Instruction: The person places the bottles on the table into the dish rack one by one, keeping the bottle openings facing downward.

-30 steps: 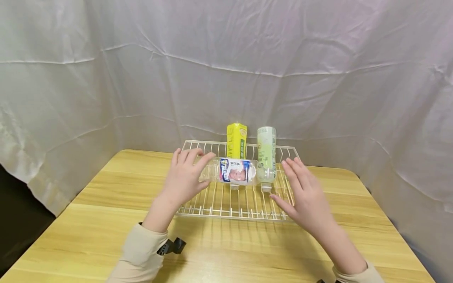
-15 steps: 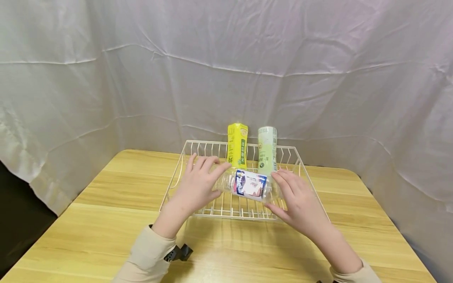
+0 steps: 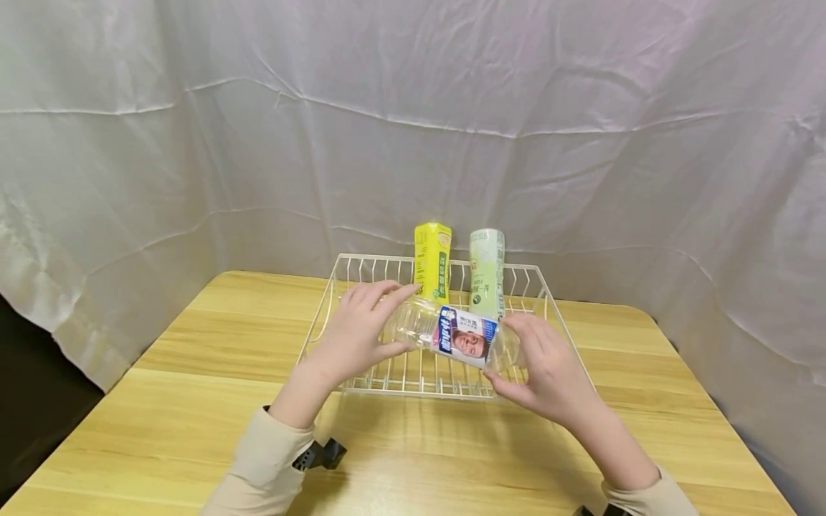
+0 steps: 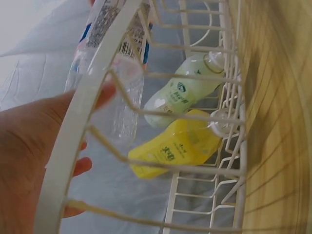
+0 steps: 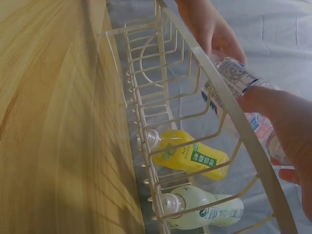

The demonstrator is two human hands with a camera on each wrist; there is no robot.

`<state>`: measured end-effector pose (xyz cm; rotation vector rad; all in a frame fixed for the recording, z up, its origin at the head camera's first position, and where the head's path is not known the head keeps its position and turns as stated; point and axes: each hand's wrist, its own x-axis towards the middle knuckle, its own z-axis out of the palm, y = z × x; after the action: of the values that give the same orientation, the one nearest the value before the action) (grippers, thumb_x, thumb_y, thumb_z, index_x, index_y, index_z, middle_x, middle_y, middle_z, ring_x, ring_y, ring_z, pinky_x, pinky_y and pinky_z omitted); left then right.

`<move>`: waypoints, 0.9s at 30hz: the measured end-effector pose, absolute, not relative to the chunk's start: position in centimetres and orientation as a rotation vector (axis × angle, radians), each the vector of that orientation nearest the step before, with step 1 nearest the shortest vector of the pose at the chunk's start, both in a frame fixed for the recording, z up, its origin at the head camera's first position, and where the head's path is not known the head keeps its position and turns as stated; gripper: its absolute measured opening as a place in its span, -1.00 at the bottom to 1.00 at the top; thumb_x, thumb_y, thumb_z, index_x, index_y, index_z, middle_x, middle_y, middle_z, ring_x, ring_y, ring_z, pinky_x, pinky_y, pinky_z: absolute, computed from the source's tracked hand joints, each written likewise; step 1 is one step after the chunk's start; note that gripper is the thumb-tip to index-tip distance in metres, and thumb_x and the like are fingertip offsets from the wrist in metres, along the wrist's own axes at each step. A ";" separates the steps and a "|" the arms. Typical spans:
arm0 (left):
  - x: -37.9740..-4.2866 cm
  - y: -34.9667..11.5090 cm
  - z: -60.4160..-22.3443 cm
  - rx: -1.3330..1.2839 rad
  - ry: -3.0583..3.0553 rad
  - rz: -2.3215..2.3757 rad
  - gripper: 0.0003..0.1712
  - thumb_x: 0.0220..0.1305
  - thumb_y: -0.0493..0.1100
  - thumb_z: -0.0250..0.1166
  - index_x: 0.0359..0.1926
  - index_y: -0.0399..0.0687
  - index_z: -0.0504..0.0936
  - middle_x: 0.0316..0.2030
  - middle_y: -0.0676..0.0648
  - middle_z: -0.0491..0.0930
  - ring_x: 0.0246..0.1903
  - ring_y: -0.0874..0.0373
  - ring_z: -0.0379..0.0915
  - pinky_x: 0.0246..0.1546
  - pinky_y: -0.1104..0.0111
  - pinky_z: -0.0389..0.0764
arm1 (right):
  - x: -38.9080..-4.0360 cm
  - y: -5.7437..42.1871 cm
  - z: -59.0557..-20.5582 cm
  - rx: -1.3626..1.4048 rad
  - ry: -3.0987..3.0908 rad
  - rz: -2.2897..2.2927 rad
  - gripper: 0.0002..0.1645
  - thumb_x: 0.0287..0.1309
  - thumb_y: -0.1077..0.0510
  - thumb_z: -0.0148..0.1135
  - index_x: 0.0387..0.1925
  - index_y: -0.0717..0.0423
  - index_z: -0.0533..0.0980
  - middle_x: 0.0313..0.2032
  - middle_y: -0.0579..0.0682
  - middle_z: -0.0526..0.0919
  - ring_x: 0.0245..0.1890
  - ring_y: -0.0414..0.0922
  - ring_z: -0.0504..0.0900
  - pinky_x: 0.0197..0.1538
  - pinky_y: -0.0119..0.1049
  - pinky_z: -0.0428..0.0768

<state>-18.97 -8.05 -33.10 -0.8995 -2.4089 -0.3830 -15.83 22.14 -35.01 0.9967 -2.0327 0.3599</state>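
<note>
A clear plastic bottle (image 3: 467,335) with a blue and white label is held crosswise above the wire rack, its right end tilted lower and nearer in the head view. My left hand (image 3: 351,333) grips its left end. Around the right end are the thumb and fingers of my right hand (image 3: 548,369), which hide that end's tip. Behind it, a yellow bottle (image 3: 431,258) and a pale green bottle (image 3: 487,269) lean side by side in the rack. Their capped necks point down in the right wrist view, where the yellow bottle (image 5: 190,153) shows whole.
The white wire rack (image 3: 419,394) stands on a wooden table (image 3: 452,459), its bars rising around the two leaning bottles. A grey curtain (image 3: 413,143) hangs close behind the table and along both sides. A black wrist mount (image 3: 320,454) sticks out from the left sleeve.
The clear bottle has come nearer and to the right, tilted, and its label has turned. My right hand, apart from it a second ago, has closed around its right end.
</note>
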 end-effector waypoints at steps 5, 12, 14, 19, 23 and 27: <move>-19.2 -8.8 -32.9 -0.844 -2.519 -0.750 0.08 -0.03 0.30 0.44 0.47 0.28 0.14 0.27 -0.02 0.41 0.22 0.01 0.37 0.28 -0.01 0.39 | -16.0 22.1 -35.1 0.974 -1.987 0.442 -0.20 0.17 -0.25 0.10 -0.01 0.46 0.45 -0.10 0.21 0.59 -0.09 0.09 0.54 0.22 -0.31 0.40; -19.4 -8.7 -32.8 -0.791 -2.554 -1.217 -0.03 0.09 0.22 0.41 0.46 0.24 0.16 0.18 -0.03 0.48 0.16 0.04 0.40 0.17 -0.09 0.47 | -16.1 22.0 -35.1 0.950 -1.868 0.451 -0.20 0.16 -0.24 0.16 -0.03 0.50 0.45 -0.13 0.27 0.58 -0.10 0.16 0.53 0.34 -0.43 0.28; -19.4 -8.6 -32.8 -0.777 -2.564 -1.255 -0.07 0.12 0.21 0.38 0.45 0.16 0.19 0.15 -0.06 0.50 0.14 0.03 0.41 0.13 -0.09 0.49 | -16.2 22.0 -35.1 0.961 -1.850 0.440 -0.20 0.16 -0.24 0.17 -0.04 0.50 0.45 -0.14 0.28 0.58 -0.10 0.16 0.52 0.35 -0.42 0.28; -19.3 -8.4 -32.9 -0.731 -2.602 -1.312 -0.09 0.17 0.23 0.32 0.44 0.03 0.21 0.10 -0.06 0.55 0.09 0.04 0.46 0.10 -0.02 0.53 | -16.1 21.9 -35.2 0.994 -1.815 0.413 -0.21 0.14 -0.23 0.19 -0.06 0.49 0.46 -0.15 0.29 0.58 -0.11 0.17 0.52 0.31 -0.37 0.30; -19.4 -8.3 -32.9 -0.720 -2.607 -1.399 -0.09 0.17 0.23 0.33 0.44 0.01 0.21 0.08 -0.06 0.57 0.10 0.02 0.48 0.14 -0.02 0.52 | -16.0 21.7 -35.1 1.004 -1.806 0.393 -0.21 0.15 -0.23 0.19 -0.05 0.49 0.46 -0.14 0.29 0.59 -0.11 0.17 0.53 0.31 -0.34 0.32; -19.3 -8.4 -32.8 -0.668 -2.606 -1.480 -0.10 0.14 0.24 0.35 0.41 0.08 0.23 0.10 -0.06 0.56 0.14 -0.06 0.45 0.12 -0.06 0.52 | -15.8 21.6 -35.1 0.986 -1.818 0.366 -0.19 0.19 -0.27 0.17 -0.03 0.48 0.46 -0.13 0.29 0.60 -0.09 0.17 0.54 0.20 -0.22 0.40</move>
<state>-19.32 -8.42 -32.82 -0.6682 -2.6056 -1.4799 -15.84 21.57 -35.11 0.9859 -1.8177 0.3663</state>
